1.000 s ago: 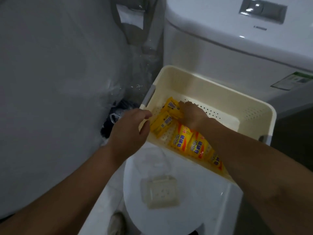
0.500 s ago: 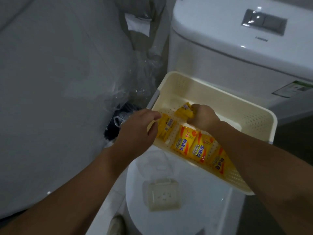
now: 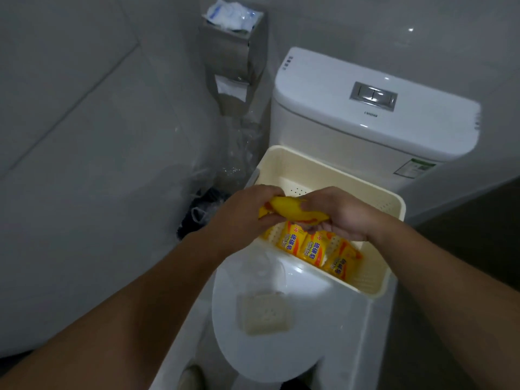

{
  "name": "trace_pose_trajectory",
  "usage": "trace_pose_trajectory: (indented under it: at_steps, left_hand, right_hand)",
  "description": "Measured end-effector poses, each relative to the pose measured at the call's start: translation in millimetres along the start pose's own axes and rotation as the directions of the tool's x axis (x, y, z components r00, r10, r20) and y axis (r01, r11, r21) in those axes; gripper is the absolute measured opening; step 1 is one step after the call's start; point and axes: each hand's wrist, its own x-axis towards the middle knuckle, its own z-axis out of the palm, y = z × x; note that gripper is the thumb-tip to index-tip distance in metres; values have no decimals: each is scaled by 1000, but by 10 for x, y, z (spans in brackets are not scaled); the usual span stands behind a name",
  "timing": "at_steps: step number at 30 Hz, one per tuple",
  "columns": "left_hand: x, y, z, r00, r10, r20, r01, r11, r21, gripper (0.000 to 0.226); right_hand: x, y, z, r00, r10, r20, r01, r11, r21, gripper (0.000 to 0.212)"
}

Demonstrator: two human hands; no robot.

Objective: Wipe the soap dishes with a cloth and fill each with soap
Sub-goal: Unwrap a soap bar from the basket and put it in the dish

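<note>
I saw that the basket [image 3: 323,167] stood on the toilet lid [image 3: 323,333] before the tank [image 3: 351,136], soap packets [image 3: 292,239] lay in it, the soap dish [image 3: 264,315] lay on the lid nearer to me, and the bin [image 3: 202,212] stood left of the toilet.

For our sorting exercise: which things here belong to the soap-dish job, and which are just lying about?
Job: soap packet gripped by left hand and right hand; spare soap packets; basket; soap dish on toilet lid.
Lying about: cistern; flush button; tissue dispenser; bin.
</note>
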Motion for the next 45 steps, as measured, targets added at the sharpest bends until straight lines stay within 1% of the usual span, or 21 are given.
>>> trace_pose_trajectory:
  at_steps: [2,4,6,8,10,11,12,14,16,18,19,22,24,26,29,30,32,35,38,41,45]
  left_hand:
    - [-146,-30,-89,998,-54,25,54,998,-18,29]
    - [-292,-121,-150,991,-126,43,129,989,-78,28]
    - [-443,-225,-179,982,-183,48,189,967,-172,33]
    - [-592,-321,-178,977,-208,52,214,954,-209,42]
    - [-791,-381,-147,972,-226,55,232,926,-298,46]
    - [-891,-410,-119,970,-234,57,239,901,-361,43]
    - [-986,-422,-101,968,-245,61,248,876,-413,34]
    - [-1172,-435,-87,961,-266,73,272,869,-413,9]
    - [-1288,-476,-68,954,-294,58,293,874,-388,17]
    - [-1370,-510,-13,936,-344,70,340,838,-427,23]
    - [-1394,-527,20,929,-361,85,359,817,-450,23]
    - [-1481,-655,286,896,-420,144,433,753,-495,21]
    - [-1570,-784,529,882,-440,166,462,743,-485,28]
    - [-1689,-925,800,865,-471,172,492,733,-471,34]
    - [-1841,-1080,1169,838,-524,155,531,713,-459,27]
    - [-1860,-1117,1274,831,-537,145,538,708,-459,24]
    - [-1845,-1171,1443,796,-595,112,568,671,-475,17]
    - [-1738,-1345,1670,755,-653,55,602,659,-451,9]
    - [-1680,-1520,1856,746,-665,41,617,665,-421,9]
    - [-1660,-1580,1957,751,-661,-15,615,707,-349,14]
    - [-1622,-1519,1961,761,-641,-100,600,754,-269,7]
  right_hand:
    - [-102,-53,132,1000,0,7,0,1000,-4,33]
    - [-180,-9,254,999,-44,-2,44,996,-79,36]
    - [-239,128,407,988,-130,-86,104,961,-256,33]
    - [-281,316,588,961,-194,-198,125,941,-314,42]
    - [-348,494,774,948,-200,-249,130,954,-272,53]
    - [-386,569,861,943,-191,-273,121,960,-254,57]
    - [-434,631,950,936,-179,-303,108,965,-238,58]
    - [-526,721,1132,918,-160,-362,94,977,-194,45]
    - [-592,795,1273,914,-110,-391,70,991,-116,25]
    - [-629,876,1331,927,-47,-371,51,999,-1,15]
    - [-628,933,1327,926,-29,-377,38,999,16,14]
    - [-588,1236,1269,893,9,-450,-22,1000,-23,24]
    - [-534,1485,1225,879,28,-476,-61,997,-54,22]
    - [-486,1748,1172,883,83,-463,-124,990,-59,16]
    - [-386,2126,1061,894,165,-416,-218,973,-82,6]
    - [-353,2233,1019,893,175,-415,-235,967,-98,6]
    - [-280,2424,929,882,144,-448,-246,953,-178,12]
    - [-154,2631,788,859,46,-509,-246,910,-333,10]
    - [-40,2786,690,847,16,-532,-241,903,-357,14]
    - [38,2849,665,838,-22,-545,-213,907,-364,16]
    - [64,2840,673,842,-71,-535,-189,889,-416,20]
